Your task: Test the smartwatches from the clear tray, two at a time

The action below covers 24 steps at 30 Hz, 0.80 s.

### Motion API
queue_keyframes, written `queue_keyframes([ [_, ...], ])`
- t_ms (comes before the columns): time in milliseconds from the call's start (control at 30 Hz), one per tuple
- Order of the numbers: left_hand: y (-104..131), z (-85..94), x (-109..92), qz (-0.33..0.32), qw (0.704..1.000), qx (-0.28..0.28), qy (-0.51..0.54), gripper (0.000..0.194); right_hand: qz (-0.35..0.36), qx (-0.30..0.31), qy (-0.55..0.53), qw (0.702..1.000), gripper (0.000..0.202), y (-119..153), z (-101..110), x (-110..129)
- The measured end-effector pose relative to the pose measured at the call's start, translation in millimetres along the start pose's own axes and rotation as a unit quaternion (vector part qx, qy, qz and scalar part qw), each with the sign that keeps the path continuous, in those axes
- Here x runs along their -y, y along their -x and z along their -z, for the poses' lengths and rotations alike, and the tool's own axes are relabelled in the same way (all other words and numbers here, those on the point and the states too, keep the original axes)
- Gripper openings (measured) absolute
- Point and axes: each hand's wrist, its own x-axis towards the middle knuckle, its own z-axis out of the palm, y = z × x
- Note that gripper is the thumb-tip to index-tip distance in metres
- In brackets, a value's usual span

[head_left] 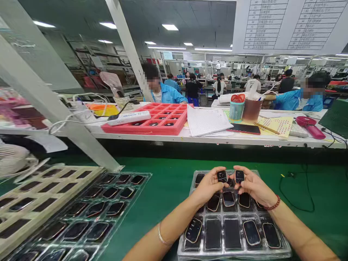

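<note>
Two smartwatch bodies without straps are held up side by side, their screens lit and facing me. My left hand (210,183) pinches one smartwatch (222,176) between thumb and fingers. The other smartwatch (239,176) is gripped by my right hand (254,186) in the same way. Beneath both hands lies a clear plastic tray (185,250) with rows of compartments. Several watches sit in it, such as a lit watch (193,230) at front left and a dark watch (251,232) at front right. Two front compartments show only dark bottoms.
To the left, another clear tray (143,181) and a cream foam tray (29,174) hold more watches. A shelf above the green bench (163,203) carries a red foam tray (174,130), papers (206,121), a phone (244,128) and a pink fan (312,128). Co-workers in blue sit beyond.
</note>
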Motion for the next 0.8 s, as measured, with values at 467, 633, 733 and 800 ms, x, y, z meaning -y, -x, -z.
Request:
queue_keyframes([
  [467,0.9,-0.4,6.9,-0.031,0.998,0.004,-0.06,0.042,0.065,-0.037,0.183,0.98,0.031,1.5,-9.9,-9.1],
  [633,1.2,0.2,6.8,-0.032,0.998,0.003,-0.057,0.045,0.066,-0.041,0.193,0.978,0.03,2.2,-11.5,-6.6],
  [733,1.1,0.6,7.3,-0.031,0.998,0.006,-0.054,0.042,0.064,-0.047,0.202,0.976,0.03,2.5,-11.4,-6.2],
  [800,1.2,0.3,7.1,-0.031,0.998,0.008,-0.055,0.035,0.06,-0.052,0.209,0.975,0.029,2.3,-11.2,-6.3],
])
